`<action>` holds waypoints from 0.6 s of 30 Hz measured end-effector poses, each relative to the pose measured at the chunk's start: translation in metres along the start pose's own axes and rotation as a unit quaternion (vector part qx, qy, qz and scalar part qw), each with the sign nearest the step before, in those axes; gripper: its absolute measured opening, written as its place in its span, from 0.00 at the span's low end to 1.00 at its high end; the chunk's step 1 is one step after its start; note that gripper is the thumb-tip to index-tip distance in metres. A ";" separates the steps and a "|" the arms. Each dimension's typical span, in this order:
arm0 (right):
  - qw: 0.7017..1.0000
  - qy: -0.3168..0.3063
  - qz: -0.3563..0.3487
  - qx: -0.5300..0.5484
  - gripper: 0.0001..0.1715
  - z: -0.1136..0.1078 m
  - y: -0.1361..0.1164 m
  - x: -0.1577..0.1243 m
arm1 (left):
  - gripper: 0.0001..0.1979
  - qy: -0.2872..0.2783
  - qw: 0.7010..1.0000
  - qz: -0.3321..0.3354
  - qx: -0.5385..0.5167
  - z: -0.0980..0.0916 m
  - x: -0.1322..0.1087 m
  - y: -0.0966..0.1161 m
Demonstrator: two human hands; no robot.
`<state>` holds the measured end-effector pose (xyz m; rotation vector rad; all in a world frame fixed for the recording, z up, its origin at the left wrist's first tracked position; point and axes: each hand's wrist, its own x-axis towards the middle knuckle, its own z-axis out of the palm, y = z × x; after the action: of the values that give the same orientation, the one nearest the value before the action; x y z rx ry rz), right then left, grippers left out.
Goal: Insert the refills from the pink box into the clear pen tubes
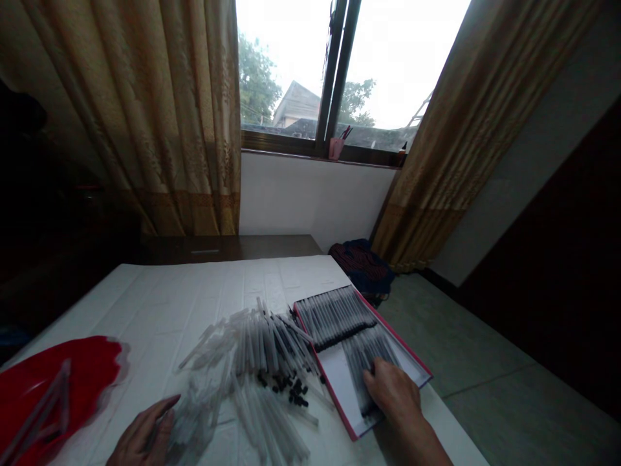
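My right hand (392, 391) reaches into a shallow box (337, 401) with a pink-red rim, its fingers curled down onto a row of clear tubes with black ends (356, 369). Whatever those fingers grip is hidden beneath them. A second packed row of such tubes (334, 314) fills the far part of the box. My left hand (145, 435) rests at the lower left, thumb and fingers apart, beside a heap of crumpled clear plastic pieces (194, 408). Loose clear tubes (272, 421) and small black caps (297, 392) lie between my hands.
A red plastic item (63, 375) with clear strips on it lies on the white table (160, 304) at left. More loose tubes (257, 340) are piled left of the box. Dark cloth (363, 265) sits beyond the table's right corner. Curtains (194, 116) flank a window.
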<state>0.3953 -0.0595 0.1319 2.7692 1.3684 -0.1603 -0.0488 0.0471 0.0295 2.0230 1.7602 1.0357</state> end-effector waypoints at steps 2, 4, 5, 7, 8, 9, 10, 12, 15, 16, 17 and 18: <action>1.000 0.005 -0.007 0.007 0.15 -0.002 0.000 -0.001 | 0.21 0.008 1.000 0.001 -0.002 0.000 -0.001 0.002; 1.000 0.018 -0.015 0.021 0.15 -0.004 0.002 -0.002 | 0.21 0.017 1.000 -0.001 -0.002 -0.001 -0.002 0.003; 0.999 0.031 -0.020 0.031 0.16 -0.005 0.003 -0.004 | 0.21 0.018 1.000 -0.001 -0.002 -0.001 -0.002 0.003; 0.995 0.066 -0.036 0.059 0.15 -0.006 0.006 -0.008 | 0.21 0.018 1.000 -0.001 0.001 -0.001 -0.003 0.004; 0.992 0.088 -0.050 0.080 0.15 -0.005 0.006 -0.010 | 0.21 0.018 1.000 0.000 0.002 -0.002 -0.004 0.005; 0.986 0.110 -0.066 0.106 0.15 -0.003 0.005 -0.014 | 0.21 0.020 1.000 0.001 0.003 -0.002 -0.004 0.007; 0.979 0.127 -0.084 0.135 0.15 0.000 0.002 -0.018 | 0.22 0.022 1.000 0.000 0.004 -0.002 -0.005 0.008; 0.961 0.143 -0.126 0.200 0.17 0.008 -0.009 -0.030 | 0.22 0.031 1.000 -0.004 0.003 -0.003 -0.005 0.013; 0.919 0.149 -0.214 0.296 0.18 0.027 -0.039 -0.050 | 0.21 0.032 0.999 -0.012 -0.005 -0.006 -0.005 0.021; 0.898 0.163 -0.249 0.325 0.17 0.034 -0.050 -0.057 | 0.21 0.033 0.999 -0.020 -0.010 -0.008 -0.004 0.023; 0.876 0.177 -0.284 0.346 0.16 0.041 -0.060 -0.063 | 0.21 0.033 0.999 -0.031 -0.016 -0.009 -0.003 0.024; 0.862 0.181 -0.313 0.356 0.15 0.048 -0.070 -0.069 | 0.21 0.031 0.998 -0.044 -0.024 -0.012 -0.002 0.025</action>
<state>0.2952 -0.0756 0.0926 2.7996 2.7818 -0.2041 -0.0380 0.0364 0.0522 1.8871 1.8196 1.1119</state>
